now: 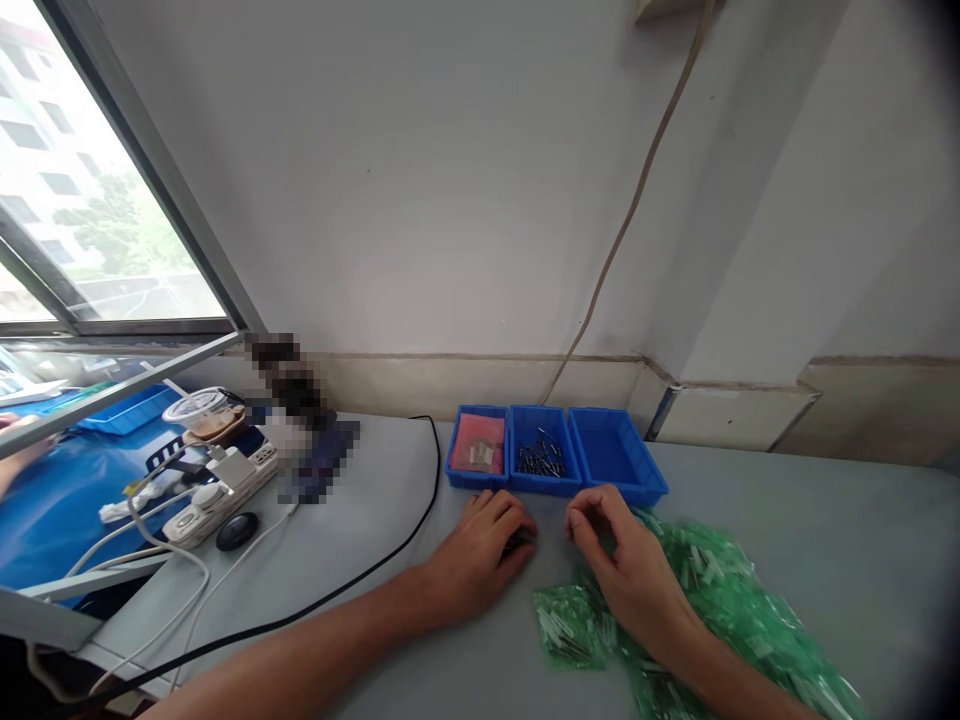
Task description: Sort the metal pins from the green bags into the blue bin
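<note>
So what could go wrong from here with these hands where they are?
The left hand curls around something small and dark, mostly hidden by the fingers, so a piece might slip out onto the table. The right hand is right beside the green bags and could drag or shift them. The black cable runs close along the left forearm and might get snagged.
</note>
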### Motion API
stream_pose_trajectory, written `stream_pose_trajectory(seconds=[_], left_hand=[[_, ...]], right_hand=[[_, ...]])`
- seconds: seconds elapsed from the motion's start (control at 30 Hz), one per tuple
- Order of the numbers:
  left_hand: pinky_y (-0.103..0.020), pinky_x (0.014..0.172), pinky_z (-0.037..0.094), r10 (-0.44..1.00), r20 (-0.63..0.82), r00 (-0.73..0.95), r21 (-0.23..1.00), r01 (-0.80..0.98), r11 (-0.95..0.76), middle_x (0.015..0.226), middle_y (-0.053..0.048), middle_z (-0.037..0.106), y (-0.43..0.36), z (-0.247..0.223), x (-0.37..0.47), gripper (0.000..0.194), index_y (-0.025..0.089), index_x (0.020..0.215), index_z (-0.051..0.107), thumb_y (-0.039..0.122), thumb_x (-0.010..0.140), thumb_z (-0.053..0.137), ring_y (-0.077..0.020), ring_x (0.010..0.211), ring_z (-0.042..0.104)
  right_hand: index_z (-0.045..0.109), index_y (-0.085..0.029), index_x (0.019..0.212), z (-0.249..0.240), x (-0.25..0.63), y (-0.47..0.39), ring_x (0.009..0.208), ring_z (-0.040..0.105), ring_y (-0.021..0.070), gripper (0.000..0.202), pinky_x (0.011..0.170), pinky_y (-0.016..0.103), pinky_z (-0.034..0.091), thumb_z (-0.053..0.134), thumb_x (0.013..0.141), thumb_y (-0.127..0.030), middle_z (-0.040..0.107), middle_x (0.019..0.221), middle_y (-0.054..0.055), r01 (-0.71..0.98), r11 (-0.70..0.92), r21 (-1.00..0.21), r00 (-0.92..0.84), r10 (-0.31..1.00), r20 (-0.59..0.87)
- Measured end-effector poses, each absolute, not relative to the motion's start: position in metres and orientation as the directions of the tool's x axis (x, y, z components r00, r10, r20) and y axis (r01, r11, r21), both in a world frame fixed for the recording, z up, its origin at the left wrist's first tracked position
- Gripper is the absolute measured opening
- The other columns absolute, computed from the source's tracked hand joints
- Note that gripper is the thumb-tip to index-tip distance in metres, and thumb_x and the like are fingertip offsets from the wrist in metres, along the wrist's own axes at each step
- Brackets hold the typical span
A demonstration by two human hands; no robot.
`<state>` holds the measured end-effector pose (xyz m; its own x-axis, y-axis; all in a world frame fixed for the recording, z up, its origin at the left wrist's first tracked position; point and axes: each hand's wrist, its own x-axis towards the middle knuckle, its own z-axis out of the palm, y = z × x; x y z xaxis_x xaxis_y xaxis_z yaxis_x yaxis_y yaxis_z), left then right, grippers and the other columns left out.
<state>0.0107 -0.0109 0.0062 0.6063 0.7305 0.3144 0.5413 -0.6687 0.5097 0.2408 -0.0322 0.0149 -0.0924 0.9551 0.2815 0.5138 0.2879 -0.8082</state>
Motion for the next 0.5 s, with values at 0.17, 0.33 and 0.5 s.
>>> stream_pose_trajectory(seconds=[0.17,0.33,0.5], left_hand=[[-0.044,0.103,0.039,0.753,0.356,0.553,0.416,0.627,-0.658,0.127,-0.006,0.063,-0.0144,0.0051,0.0118,0.020,0.024,0.118,0.061,0.019,0.100,0.068,-0.0263,0.118,0.054],[-0.051,0.105,0.036,0.791,0.345,0.504,0.374,0.700,-0.609,0.134,-0.007,0.060,-0.0167,0.0034,0.0125,0.027,0.027,0.127,0.060,0.027,0.101,0.067,-0.0301,0.122,0.053],[-0.045,0.097,0.038,0.802,0.306,0.512,0.400,0.696,-0.597,0.125,-0.006,0.061,-0.0153,0.0038,0.0126,0.020,0.024,0.119,0.059,0.025,0.101,0.067,-0.0275,0.114,0.054]], right_hand=[[0.059,-0.028,0.110,0.0167,0.2397,-0.0327,0.072,0.063,0.0213,0.026,0.067,0.032,0.050,0.044,0.109,-0.048,0.067,0.088,0.002,0.545,0.319,-0.775,-0.033,0.932,0.360],[0.063,-0.028,0.115,0.0152,0.2404,-0.0323,0.060,0.058,0.0199,0.031,0.058,0.031,0.048,0.044,0.109,-0.052,0.062,0.075,-0.002,0.563,0.283,-0.776,-0.033,0.946,0.321],[0.065,-0.029,0.124,0.0159,0.2403,-0.0307,0.073,0.065,0.0226,0.037,0.064,0.034,0.052,0.039,0.111,-0.050,0.071,0.099,0.006,0.549,0.296,-0.781,-0.017,0.939,0.344]])
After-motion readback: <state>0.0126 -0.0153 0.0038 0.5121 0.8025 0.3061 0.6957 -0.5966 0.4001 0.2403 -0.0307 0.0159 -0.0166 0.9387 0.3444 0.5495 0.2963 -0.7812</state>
